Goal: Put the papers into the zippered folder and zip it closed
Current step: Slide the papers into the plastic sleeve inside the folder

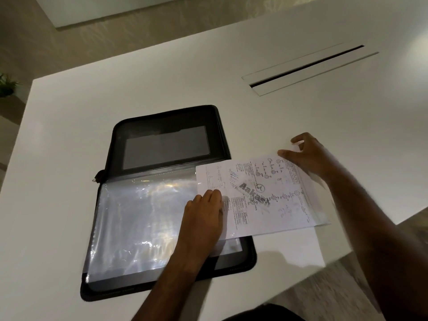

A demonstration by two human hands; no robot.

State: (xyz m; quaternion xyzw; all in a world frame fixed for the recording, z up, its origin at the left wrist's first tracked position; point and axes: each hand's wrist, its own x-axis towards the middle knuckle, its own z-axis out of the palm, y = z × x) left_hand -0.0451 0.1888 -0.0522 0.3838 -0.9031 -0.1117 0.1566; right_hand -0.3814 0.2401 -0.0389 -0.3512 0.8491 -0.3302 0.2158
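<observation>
Papers (266, 195) were thin printed sheets, light and floppy, lying half on the open zippered folder (162, 205) and half on the white table (115, 89), overhanging the folder's right edge. They looked to be sitting in or on a clear sleeve, can't tell which. Judgement: they'd bend and slide easily on the glossy plastic, so best held at two opposite edges and fed in flat; creasing is the main risk.

Left hand (203, 216) lay flat, fingers together, pressing the near-left corner of the sheets onto the plastic pocket, not gripping. Right hand (310, 154) was at the far-right corner, fingers curled on the edge; a pinch looked likely but can't confirm.

Folder lay open flat, zipper pull (98, 177) at the left spine.

Readable text: a bold "Aaka…" watermark across the page, plus chemistry ring diagrams. Fine print was too small to read.
</observation>
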